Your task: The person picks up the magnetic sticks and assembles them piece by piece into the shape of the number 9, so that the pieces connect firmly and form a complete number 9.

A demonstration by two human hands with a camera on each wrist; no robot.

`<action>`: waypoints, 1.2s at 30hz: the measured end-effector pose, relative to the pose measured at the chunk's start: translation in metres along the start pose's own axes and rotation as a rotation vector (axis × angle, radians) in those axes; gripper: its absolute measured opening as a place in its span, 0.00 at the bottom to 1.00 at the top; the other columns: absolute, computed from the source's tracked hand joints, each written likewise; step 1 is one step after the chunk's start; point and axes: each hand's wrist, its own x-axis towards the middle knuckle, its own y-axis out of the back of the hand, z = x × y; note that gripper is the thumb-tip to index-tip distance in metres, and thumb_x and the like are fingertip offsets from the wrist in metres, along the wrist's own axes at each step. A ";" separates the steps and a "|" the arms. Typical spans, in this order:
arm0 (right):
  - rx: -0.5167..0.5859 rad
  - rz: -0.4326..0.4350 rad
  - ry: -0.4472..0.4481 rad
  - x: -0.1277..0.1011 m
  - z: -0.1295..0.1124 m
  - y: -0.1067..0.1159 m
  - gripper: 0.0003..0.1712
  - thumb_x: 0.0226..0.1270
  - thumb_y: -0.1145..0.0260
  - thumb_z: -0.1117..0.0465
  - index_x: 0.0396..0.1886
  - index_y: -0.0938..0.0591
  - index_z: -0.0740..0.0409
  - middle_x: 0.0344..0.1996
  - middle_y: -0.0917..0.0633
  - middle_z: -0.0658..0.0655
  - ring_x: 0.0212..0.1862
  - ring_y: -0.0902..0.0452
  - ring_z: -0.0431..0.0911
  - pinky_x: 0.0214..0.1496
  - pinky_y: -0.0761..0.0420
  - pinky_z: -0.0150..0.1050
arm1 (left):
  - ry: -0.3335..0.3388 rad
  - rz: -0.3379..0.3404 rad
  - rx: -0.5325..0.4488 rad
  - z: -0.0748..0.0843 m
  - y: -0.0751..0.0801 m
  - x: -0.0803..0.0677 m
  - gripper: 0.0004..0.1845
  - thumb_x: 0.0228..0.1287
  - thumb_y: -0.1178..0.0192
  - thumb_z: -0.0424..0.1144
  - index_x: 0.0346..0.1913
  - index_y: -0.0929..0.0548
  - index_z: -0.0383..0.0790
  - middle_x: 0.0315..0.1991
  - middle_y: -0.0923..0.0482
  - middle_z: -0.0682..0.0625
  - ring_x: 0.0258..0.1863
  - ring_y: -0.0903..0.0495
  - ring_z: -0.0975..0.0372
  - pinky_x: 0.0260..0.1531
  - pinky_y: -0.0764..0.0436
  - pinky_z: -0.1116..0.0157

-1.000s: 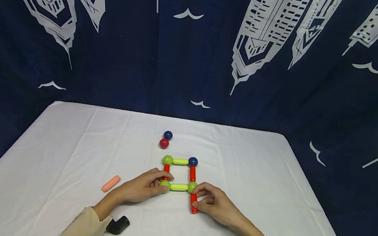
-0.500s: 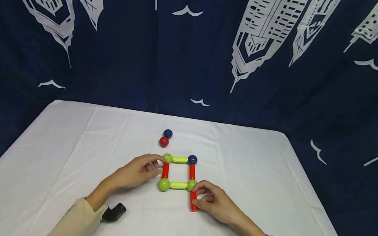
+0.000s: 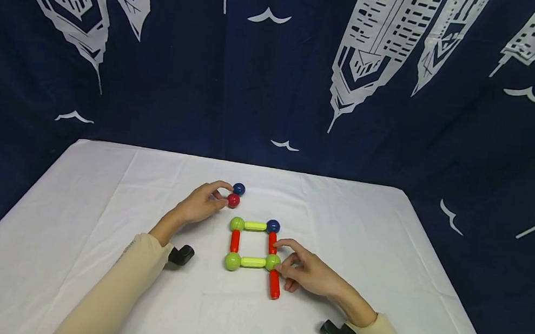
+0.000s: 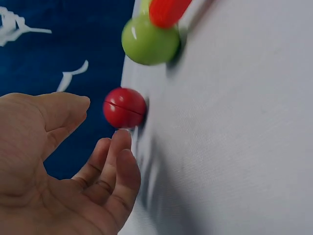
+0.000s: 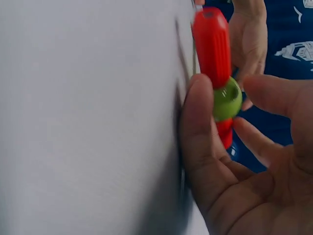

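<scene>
A flat square of two lime rods (image 3: 256, 226), two red rods (image 3: 235, 240) and corner balls lies on the white table (image 3: 96, 214). From its near-right green ball (image 3: 272, 262) (image 5: 227, 100) a third red rod (image 3: 274, 286) (image 5: 212, 44) points toward me. My right hand (image 3: 282, 255) (image 5: 221, 84) rests beside that corner, fingers spread, thumb against the green ball. My left hand (image 3: 224, 192) (image 4: 101, 128) reaches behind the square to a loose red ball (image 3: 232, 201) (image 4: 124, 107) and blue ball (image 3: 239, 189). Its thumb and fingers bracket the red ball without closing on it.
A dark blue curtain with white building prints hangs behind the table. Black wrist camera mounts (image 3: 181, 255) (image 3: 338, 332) sit under both forearms. Bare cloth lies to the left, right and back of the square.
My left hand left the square's left side and moved back to the loose red and blue balls. The right hand loosened off the lower red rod and spread its fingers. The pink rod is now hidden by my forearm.
</scene>
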 end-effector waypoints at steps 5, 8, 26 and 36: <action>-0.073 -0.017 0.039 0.008 0.000 0.007 0.27 0.66 0.38 0.55 0.64 0.33 0.46 0.40 0.23 0.61 0.29 0.22 0.48 0.33 0.18 0.40 | 0.092 -0.060 -0.002 -0.004 -0.002 0.013 0.19 0.67 0.46 0.41 0.60 0.28 0.52 0.51 0.31 0.40 0.50 0.32 0.52 0.43 0.31 0.61; -0.074 -0.025 0.056 0.011 0.001 0.008 0.27 0.66 0.38 0.56 0.64 0.32 0.47 0.44 0.26 0.60 0.30 0.22 0.48 0.34 0.18 0.39 | 0.115 -0.082 0.018 -0.003 -0.004 0.017 0.19 0.67 0.46 0.41 0.60 0.28 0.53 0.54 0.32 0.39 0.53 0.32 0.51 0.45 0.30 0.58; -0.088 -0.060 0.061 0.012 -0.001 0.007 0.21 0.69 0.42 0.58 0.61 0.28 0.50 0.46 0.25 0.59 0.31 0.23 0.48 0.35 0.18 0.38 | 0.068 -0.006 0.113 0.001 -0.013 0.016 0.14 0.64 0.41 0.40 0.52 0.27 0.46 0.45 0.23 0.42 0.37 0.26 0.57 0.40 0.28 0.63; -0.097 -0.055 0.046 0.014 0.000 0.006 0.21 0.68 0.41 0.56 0.60 0.27 0.47 0.45 0.25 0.58 0.30 0.23 0.47 0.35 0.19 0.37 | -0.049 0.027 0.023 0.011 -0.005 -0.015 0.14 0.67 0.44 0.41 0.53 0.29 0.46 0.45 0.23 0.44 0.41 0.23 0.58 0.44 0.24 0.60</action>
